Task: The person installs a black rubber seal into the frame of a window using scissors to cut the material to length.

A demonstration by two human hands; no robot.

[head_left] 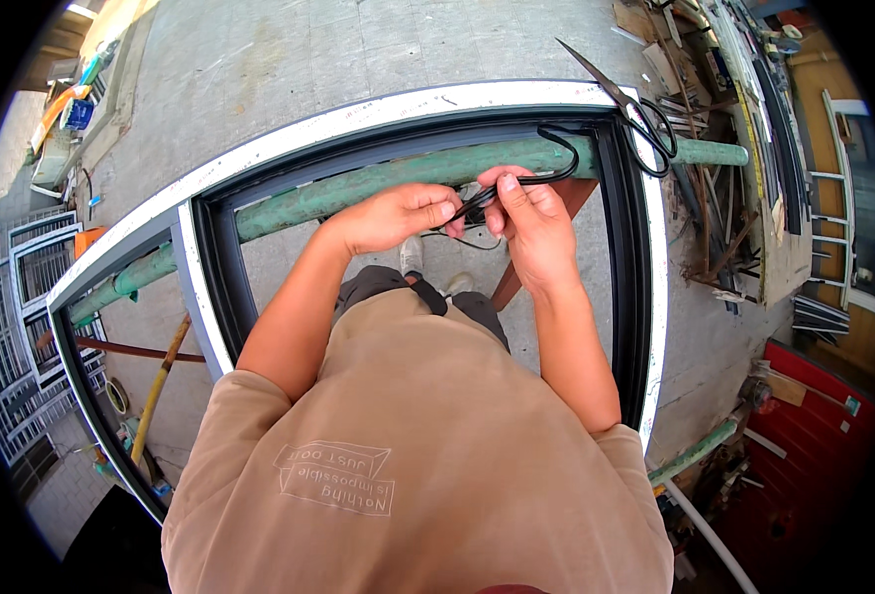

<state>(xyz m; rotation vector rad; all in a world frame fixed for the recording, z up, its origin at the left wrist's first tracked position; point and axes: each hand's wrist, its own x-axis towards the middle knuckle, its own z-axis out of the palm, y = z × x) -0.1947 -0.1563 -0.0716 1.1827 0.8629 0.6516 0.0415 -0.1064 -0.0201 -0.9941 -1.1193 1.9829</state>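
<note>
A thin black rubber sealing strip (573,158) loops from the far right corner of a window frame (358,114) back to my hands. My left hand (398,215) is closed in a pinch on the strip near its end. Just to the right, my right hand (534,223) grips the same strip between thumb and fingers. The frame has white film on its face and black inner edges. Across its far right corner lie black-handled scissors (619,96), blades partly apart and pointing away to the left. The strip's tail below my fingers is partly hidden.
A green pipe (368,190) runs beneath the frame, with a brown metal leg (505,287) near my feet. Scrap metal (720,218) is piled at right, beside a red panel (754,475). Metal grilles (46,262) stand at left, near a yellow pole (160,386).
</note>
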